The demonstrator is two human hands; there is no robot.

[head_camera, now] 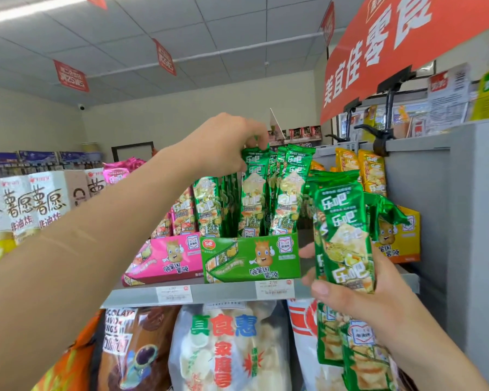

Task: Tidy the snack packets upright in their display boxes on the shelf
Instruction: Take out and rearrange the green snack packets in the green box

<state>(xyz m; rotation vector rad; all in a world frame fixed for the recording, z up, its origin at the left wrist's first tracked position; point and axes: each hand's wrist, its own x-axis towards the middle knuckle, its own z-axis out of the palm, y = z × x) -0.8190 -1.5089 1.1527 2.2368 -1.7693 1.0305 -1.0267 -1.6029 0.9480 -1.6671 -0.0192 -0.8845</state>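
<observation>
A green display box (251, 258) stands on the grey shelf (226, 292) and holds several tall green snack packets. My left hand (223, 142) pinches the top edge of one upright green packet (253, 193) in that box. My right hand (378, 300) grips a bundle of green packets (345, 238) in front of the shelf, to the right of the green box. A pink display box (164, 261) with pink packets sits left of the green one. A yellow display box (398, 238) with yellow packets sits to the right, partly hidden by the bundle.
Large snack bags (226, 348) hang or stand below the shelf. White snack boxes (26, 204) fill the left side. A grey shelf panel (463, 221) rises on the right, with black clips (378, 136) and a red banner (393, 52) above it.
</observation>
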